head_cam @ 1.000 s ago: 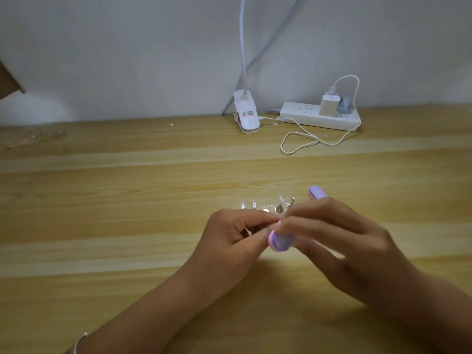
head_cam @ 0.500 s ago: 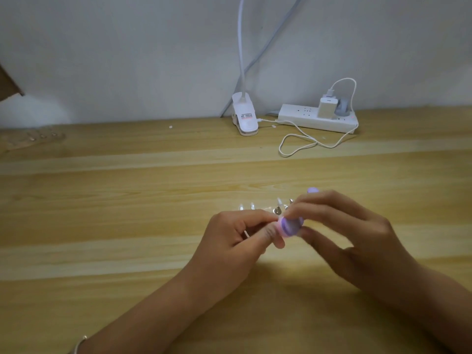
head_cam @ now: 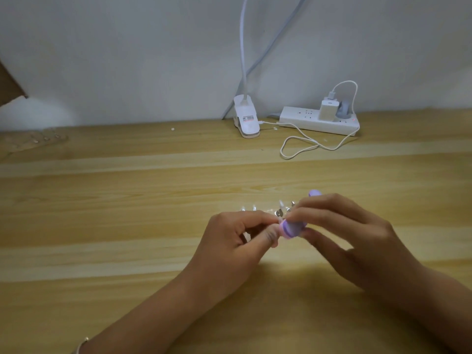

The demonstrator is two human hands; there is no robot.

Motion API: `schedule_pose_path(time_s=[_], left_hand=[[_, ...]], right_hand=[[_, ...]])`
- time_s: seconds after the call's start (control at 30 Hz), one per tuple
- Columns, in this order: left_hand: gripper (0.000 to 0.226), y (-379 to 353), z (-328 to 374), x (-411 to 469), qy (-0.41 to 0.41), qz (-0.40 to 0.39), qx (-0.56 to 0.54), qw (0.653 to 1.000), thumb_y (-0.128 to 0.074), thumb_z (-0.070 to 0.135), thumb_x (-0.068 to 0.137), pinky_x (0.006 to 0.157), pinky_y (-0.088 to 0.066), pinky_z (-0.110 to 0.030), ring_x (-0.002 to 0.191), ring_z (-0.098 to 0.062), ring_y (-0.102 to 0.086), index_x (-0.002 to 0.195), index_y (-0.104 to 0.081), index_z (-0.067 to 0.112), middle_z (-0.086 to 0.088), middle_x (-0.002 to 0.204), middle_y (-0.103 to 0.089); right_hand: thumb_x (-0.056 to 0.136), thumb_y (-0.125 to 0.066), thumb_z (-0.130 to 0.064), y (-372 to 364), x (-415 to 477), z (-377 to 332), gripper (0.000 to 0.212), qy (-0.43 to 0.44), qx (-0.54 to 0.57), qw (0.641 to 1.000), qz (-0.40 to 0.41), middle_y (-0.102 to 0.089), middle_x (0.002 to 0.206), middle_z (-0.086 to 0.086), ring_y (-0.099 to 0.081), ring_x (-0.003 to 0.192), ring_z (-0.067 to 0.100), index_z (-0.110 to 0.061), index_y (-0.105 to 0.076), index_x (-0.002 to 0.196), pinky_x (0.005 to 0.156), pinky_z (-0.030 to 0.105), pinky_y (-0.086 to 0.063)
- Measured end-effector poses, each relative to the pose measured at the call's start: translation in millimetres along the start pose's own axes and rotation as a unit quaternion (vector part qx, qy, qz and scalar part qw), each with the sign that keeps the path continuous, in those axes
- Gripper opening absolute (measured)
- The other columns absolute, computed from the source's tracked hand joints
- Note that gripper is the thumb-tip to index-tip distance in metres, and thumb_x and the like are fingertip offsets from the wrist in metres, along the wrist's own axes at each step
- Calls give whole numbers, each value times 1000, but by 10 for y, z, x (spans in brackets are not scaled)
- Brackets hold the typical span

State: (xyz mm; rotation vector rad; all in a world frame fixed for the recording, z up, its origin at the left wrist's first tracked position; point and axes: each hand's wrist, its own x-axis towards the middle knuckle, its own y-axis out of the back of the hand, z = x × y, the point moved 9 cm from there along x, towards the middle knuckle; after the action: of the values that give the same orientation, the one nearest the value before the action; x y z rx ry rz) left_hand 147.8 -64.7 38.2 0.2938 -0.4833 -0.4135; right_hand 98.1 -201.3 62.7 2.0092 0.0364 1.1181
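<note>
Small purple plastic cylinder (head_cam: 291, 229) hangs just above the wooden desk (head_cam: 122, 226), right hand (head_cam: 357, 238) gripping its body so left hand (head_cam: 229, 247) can pinch and work its pink end.

Clip lamp (head_cam: 246, 121) at desk (head_cam: 127, 200) back, nr wall (head_cam: 127, 60); pwr strip (head_cam: 301, 118) w/ charger (head_cam: 328, 109), white cable (head_cam: 301, 146) looped.

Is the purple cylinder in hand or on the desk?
In hand: the right hand pinches the purple cylinder; the left hand pinches at its pink-ringed end.
</note>
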Motion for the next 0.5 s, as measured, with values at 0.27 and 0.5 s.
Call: schedule_pose_path(time_s=[0.27,0.5], left_hand=[[12,43,38,0,-19,12,11,1000,-68,21,86,56,-42,-20,62,-5,-56,90,-79,17,6,71,-70],[22,54,20,6,-16,5,-18,1000,-68,31,85,57,-48,-29,65,-13,-61,94,-79,14,6,75,-73]], right_hand=[[98,-61,-5,-56,-12,-98,18,21,15,1000,-13,-67,114,1,-67,102,16,-7,-75,109,109,41,-46],[100,-60,-10,-61,-27,-134,17,20,21,999,-14,-65,116,-3,-64,106,15,-9,-74,110,102,60,-46]])
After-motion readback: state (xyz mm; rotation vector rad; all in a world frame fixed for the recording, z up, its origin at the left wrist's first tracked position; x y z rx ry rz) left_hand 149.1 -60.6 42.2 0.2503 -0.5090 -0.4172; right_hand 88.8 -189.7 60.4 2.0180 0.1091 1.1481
